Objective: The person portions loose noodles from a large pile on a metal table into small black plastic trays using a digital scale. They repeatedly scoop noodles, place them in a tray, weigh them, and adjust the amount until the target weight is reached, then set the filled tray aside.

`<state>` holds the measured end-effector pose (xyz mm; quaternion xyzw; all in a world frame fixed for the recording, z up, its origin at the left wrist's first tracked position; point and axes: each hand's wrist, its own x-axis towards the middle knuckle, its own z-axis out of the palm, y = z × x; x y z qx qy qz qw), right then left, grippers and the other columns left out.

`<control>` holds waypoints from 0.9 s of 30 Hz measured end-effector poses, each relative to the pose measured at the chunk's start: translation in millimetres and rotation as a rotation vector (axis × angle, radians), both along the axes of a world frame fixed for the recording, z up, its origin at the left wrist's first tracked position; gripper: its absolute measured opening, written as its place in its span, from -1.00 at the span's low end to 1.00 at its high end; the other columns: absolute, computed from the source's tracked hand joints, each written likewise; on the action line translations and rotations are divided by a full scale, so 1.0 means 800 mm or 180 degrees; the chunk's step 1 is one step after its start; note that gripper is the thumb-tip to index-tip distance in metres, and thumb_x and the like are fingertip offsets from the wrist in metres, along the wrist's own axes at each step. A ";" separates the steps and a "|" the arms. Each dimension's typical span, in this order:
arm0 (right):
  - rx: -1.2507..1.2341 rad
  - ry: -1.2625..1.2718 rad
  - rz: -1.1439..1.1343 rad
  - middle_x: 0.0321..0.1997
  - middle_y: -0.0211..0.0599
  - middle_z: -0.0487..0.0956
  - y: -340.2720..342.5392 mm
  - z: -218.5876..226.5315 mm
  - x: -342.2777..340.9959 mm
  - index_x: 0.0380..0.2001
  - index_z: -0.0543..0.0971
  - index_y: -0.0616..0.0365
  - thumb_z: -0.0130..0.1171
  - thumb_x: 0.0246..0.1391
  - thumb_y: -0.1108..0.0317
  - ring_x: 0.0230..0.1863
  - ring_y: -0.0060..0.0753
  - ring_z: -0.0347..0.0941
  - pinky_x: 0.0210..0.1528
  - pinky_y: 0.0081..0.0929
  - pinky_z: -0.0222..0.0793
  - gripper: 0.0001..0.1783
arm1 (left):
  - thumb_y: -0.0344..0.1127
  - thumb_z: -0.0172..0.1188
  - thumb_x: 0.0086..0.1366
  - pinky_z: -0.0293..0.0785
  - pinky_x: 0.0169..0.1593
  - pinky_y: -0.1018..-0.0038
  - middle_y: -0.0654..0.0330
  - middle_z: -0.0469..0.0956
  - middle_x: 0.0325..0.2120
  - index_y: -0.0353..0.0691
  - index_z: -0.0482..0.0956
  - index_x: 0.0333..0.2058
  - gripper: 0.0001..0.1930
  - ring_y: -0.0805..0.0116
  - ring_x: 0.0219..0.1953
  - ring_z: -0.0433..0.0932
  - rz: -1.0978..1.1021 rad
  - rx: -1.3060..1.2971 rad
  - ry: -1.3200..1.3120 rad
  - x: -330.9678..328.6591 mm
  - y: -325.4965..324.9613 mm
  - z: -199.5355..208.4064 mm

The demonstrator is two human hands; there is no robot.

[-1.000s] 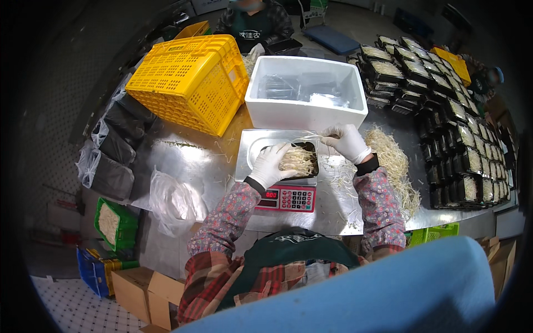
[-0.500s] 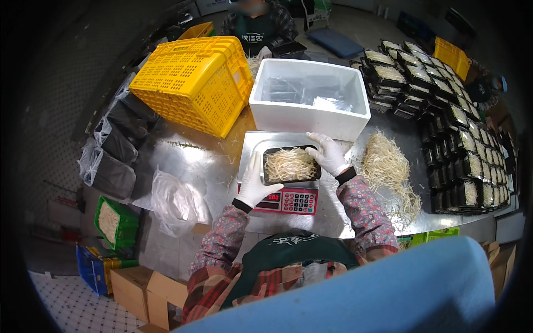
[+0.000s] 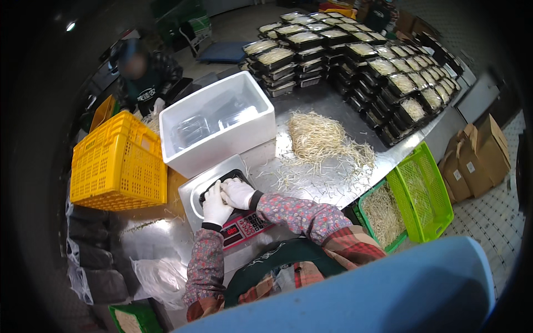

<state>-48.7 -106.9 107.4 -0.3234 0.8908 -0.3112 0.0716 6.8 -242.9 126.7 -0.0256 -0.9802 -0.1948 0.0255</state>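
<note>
A black tray [image 3: 240, 175] rests on the silver plate of a scale [image 3: 191, 190] with a red display panel. My left hand [image 3: 216, 206], in a white glove, lies over the tray's left part with its fingers bent together. Against it, my right hand [image 3: 239, 194], gloved alike, reaches over the tray's near right part, fingers also curled in. Between them the hands cover most of the tray, so its contents and whatever the fingers grip are hidden. To the right of the scale spreads a loose heap of pale bean sprouts [image 3: 319, 139].
Beyond the scale stands a white foam box [image 3: 219, 136] holding clear plastic pieces, with a yellow crate [image 3: 119, 164] to its left. Packed sprout trays [image 3: 400, 86] are stacked at the far right. Green baskets [image 3: 425, 191] stand by the table's right edge. A co-worker [image 3: 144, 77] is across the table.
The view has swung to the right, so everything sits further left. My hands have gone from holding the sprout-filled tray at its two sides to meeting on top of it.
</note>
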 end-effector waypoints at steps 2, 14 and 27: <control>-0.0035 0.0113 -0.0264 0.03 0.05 0.47 -0.014 0.000 -0.002 0.06 0.44 0.26 -0.06 0.23 0.12 0.05 0.17 0.38 0.12 0.03 0.31 -0.52 | -0.27 0.18 0.15 0.39 0.10 0.03 -0.02 0.43 0.07 -0.21 0.29 0.23 -0.36 -0.10 0.08 0.39 -0.0040 0.0019 0.0165 -0.019 -0.011 -0.003; -0.1129 0.0850 -0.0533 0.30 -0.05 0.37 0.137 0.039 0.021 0.18 0.40 0.07 0.27 0.04 0.19 0.32 0.00 0.25 0.37 -0.07 0.13 -0.38 | 0.09 0.48 -0.09 0.28 0.24 0.15 -0.03 0.39 0.15 -0.28 0.21 0.30 0.03 0.01 0.21 0.34 -0.0658 -0.0255 0.0370 -0.001 -0.029 0.040; 0.1778 0.0093 -0.1984 0.56 -0.17 -0.05 0.392 -0.069 -0.264 0.45 -0.02 0.08 0.52 -0.31 -0.16 0.56 -0.02 -0.22 0.47 0.15 -0.16 0.35 | -0.40 0.38 0.10 0.32 0.26 0.27 0.01 0.49 0.09 -0.28 0.49 0.12 -0.44 0.08 0.17 0.44 -0.0134 0.1437 0.0940 0.068 0.092 0.088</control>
